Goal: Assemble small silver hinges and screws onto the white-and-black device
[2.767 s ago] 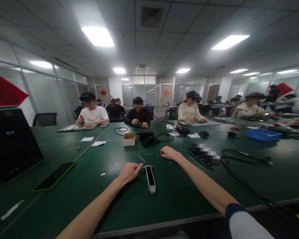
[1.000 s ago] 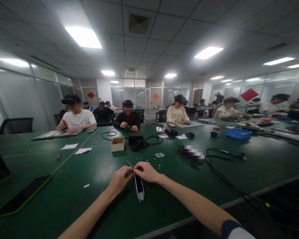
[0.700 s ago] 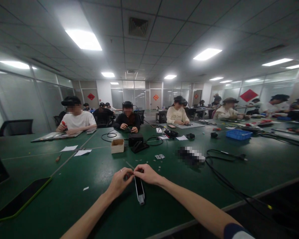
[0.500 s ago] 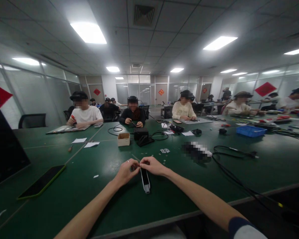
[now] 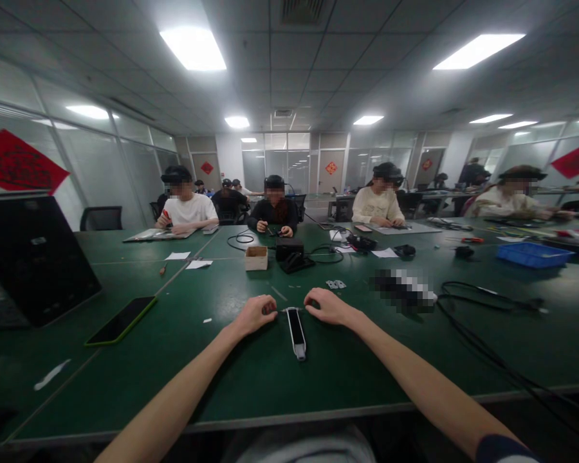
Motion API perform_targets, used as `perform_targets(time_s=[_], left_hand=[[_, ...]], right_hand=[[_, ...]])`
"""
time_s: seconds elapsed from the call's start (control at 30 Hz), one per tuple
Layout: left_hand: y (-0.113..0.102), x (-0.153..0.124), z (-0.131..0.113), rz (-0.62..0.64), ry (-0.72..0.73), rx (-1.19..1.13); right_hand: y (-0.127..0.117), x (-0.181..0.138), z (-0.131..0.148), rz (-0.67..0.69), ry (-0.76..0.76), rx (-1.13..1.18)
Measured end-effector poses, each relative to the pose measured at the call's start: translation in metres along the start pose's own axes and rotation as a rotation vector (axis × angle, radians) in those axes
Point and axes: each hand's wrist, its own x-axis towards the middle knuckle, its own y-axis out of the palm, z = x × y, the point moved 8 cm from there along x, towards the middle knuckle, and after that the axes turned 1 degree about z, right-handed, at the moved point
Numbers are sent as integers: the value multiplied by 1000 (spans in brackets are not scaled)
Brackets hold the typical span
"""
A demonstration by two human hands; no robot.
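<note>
A long, narrow object with a light frame and a dark middle [image 5: 296,329] lies on the green table [image 5: 251,386] between my hands. Its near end is grey and tapered. At its far end a thin crosspiece sticks out to both sides. My left hand [image 5: 257,315], fingers curled together, is beside the left end of that crosspiece. On the opposite side my right hand [image 5: 329,306] is curled in the same way, its fingertips by the right end. Whatever the fingertips pinch, if anything, is too small to make out.
Small metal plates [image 5: 336,284] lie beyond my right hand. Past them stand an open cardboard box [image 5: 256,259] and a black device [image 5: 289,247]. A green-edged phone [image 5: 121,320] lies left; black cables [image 5: 468,328] and a blue tray [image 5: 534,254] are right. Several people sit opposite.
My hands were together over the far end of the narrow object; now they are apart, one on each side, exposing that end. The view has turned slightly left and down.
</note>
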Motion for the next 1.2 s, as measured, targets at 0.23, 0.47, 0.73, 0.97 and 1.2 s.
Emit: perform_targets(time_s=[0.23, 0.47, 0.73, 0.97, 1.2], left_hand=[[3, 0, -3, 29, -54, -34], [10, 2, -2, 17, -79, -107], [14, 4, -5, 1, -39, -98], [15, 4, -6, 11, -23, -35], [-3, 3, -2, -77, -77, 110]], right_hand=[[6, 1, 5, 32, 12, 13], [8, 2, 5, 3, 17, 50], [12, 2, 2, -10, -3, 45], [-1, 3, 2, -6, -9, 4], [-52, -14, -70, -121, 275, -299]])
